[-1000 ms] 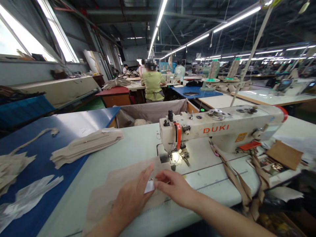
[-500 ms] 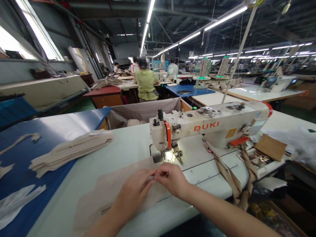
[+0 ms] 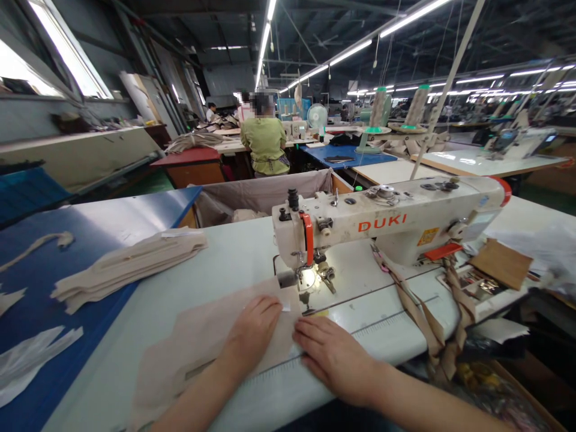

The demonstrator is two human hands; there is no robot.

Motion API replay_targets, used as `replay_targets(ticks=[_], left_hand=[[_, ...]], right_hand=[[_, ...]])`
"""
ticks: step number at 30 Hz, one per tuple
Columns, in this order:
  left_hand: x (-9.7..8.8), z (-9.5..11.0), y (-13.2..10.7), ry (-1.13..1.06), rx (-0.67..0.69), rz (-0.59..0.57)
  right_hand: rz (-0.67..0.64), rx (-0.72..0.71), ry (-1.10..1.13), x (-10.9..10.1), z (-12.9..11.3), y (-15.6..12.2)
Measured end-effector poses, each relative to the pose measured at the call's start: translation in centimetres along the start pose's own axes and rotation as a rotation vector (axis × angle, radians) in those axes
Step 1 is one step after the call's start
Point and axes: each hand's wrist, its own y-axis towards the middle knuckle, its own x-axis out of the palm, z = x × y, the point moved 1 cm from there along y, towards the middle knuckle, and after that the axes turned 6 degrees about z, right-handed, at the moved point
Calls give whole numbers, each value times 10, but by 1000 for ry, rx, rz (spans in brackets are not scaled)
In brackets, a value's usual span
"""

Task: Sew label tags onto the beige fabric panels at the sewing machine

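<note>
A thin beige fabric piece (image 3: 202, 327) lies flat on the pale sewing table (image 3: 234, 255), its right end close to the needle area of the sewing machine (image 3: 335, 228). On this fabric rests my left hand (image 3: 254, 330), fingers flat and pressed downward. A small white tag (image 3: 285, 299) shows beside its fingertips; whether they touch it, I cannot tell. My right hand (image 3: 333, 354) lies palm down at the fabric's right edge, fingers stretched out. The lit needle plate (image 3: 308, 279) is just beyond both hands.
A stack of beige cut pieces (image 3: 135, 258) sits to the left, partly over a blue table (image 3: 90, 240). Beige straps (image 3: 418, 309) hang over the front edge at right, near a small parts tray (image 3: 483, 285). A person (image 3: 264, 144) sits further ahead.
My hands were together, pinching something small near the needle. Now they are apart and flat, the left on the fabric, the right lower at its edge. A white tag now shows.
</note>
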Motion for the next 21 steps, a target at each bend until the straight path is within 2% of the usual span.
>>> replay_targets(ticks=[4, 10, 16, 21], left_hand=[[-2, -5, 3, 21, 24, -41], [-3, 5, 9, 53, 122, -64], [7, 13, 11, 85, 70, -220], [6, 11, 9, 90, 76, -206]], right_hand=[[-78, 17, -44, 0, 1, 4], [-74, 42, -21, -1, 1, 7], [-45, 31, -5, -1, 1, 4], [-26, 26, -14, 0, 0, 4]])
